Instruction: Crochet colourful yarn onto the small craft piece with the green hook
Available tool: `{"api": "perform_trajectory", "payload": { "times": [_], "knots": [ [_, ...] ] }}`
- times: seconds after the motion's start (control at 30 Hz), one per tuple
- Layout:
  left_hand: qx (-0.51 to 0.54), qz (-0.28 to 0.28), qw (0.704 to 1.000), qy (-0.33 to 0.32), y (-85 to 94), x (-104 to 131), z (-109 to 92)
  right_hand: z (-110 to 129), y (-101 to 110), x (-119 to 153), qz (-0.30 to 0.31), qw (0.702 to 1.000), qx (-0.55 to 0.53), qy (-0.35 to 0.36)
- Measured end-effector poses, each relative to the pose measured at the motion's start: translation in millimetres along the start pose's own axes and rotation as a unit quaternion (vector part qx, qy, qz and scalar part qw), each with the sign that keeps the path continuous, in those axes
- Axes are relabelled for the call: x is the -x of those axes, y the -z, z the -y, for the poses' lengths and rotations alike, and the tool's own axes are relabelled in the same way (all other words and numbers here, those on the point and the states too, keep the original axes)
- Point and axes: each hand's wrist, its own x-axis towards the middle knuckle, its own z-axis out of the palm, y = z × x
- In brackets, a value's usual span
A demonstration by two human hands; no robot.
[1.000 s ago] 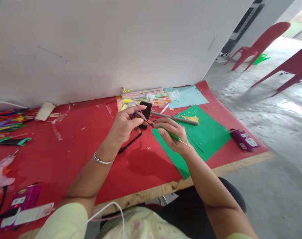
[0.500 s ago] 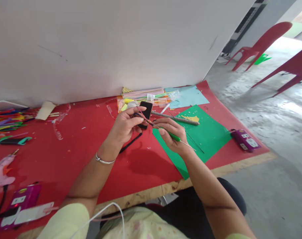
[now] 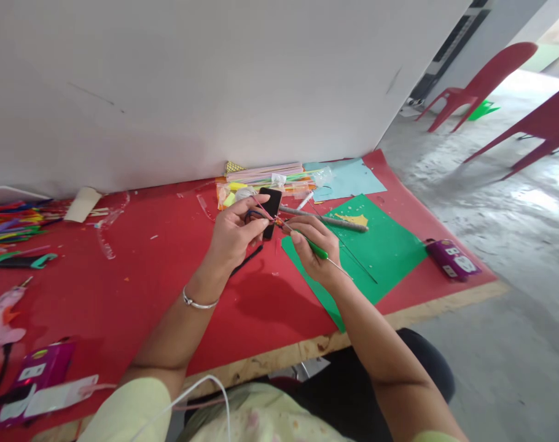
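In the head view, the left hand [image 3: 236, 230] has a narrow pinch, thumb against fingers, on a small multicoloured strand piece [image 3: 278, 223]; a dark looped cord [image 3: 250, 214] and a pink strand [image 3: 262, 207] run from it about those fingers; the right hand [image 3: 315, 250] is closed around a slim metal tool with a green handle [image 3: 318, 249], its front end pointing at the piece; whether that tip is in the strands is too small to tell. The piece is above the red-covered table [image 3: 169, 294], between the two hands, near the left corner of a green sheet [image 3: 385, 258]; a black smartphone [image 3: 271, 212] shows behind the left fingertips, and a black strap [image 3: 247, 260] lies below them.

A grey rod [image 3: 348, 223] and a yellow scrap [image 3: 354, 219] lie at the green sheet's far side; along the table's far edge, by the white wall, are pale sticks [image 3: 265, 173] and a light blue sheet [image 3: 353, 178]; a purple power strip [image 3: 452, 259] sits by the near right corner; toward the left edge lie coloured pipe cleaners [image 3: 15, 221], a pink glue gun [image 3: 5, 316] and, at the near left corner, another purple power strip [image 3: 53, 366].
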Motion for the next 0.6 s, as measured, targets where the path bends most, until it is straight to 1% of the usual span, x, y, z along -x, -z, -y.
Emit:
{"api": "perform_trajectory", "payload": {
  "times": [0.1, 0.2, 0.27, 0.37, 0.47, 0.6],
  "knots": [
    [0.076, 0.034, 0.993, 0.086, 2.5, -2, -2, -2, -3, 3, 0.001, 1.0, -0.019, -0.005],
    [0.143, 0.088, 0.971, 0.172, 6.7, -5, -5, -4, -2, 5, 0.012, 0.998, -0.059, -0.006],
    [0.169, 0.105, 0.958, 0.207, 8.6, -7, -6, -5, 1, 5, 0.028, 0.997, -0.071, -0.001],
    [0.189, 0.103, 0.947, 0.24, 9.1, -8, -7, -5, 5, 4, 0.049, 0.996, -0.068, 0.007],
    [0.2, 0.097, 0.938, 0.267, 8.8, -9, -7, -3, 8, 2, 0.055, 0.996, -0.067, 0.01],
    [0.198, 0.099, 0.937, 0.27, 9.8, -9, -6, -1, 9, 1, 0.057, 0.996, -0.07, 0.014]
  ]
}}
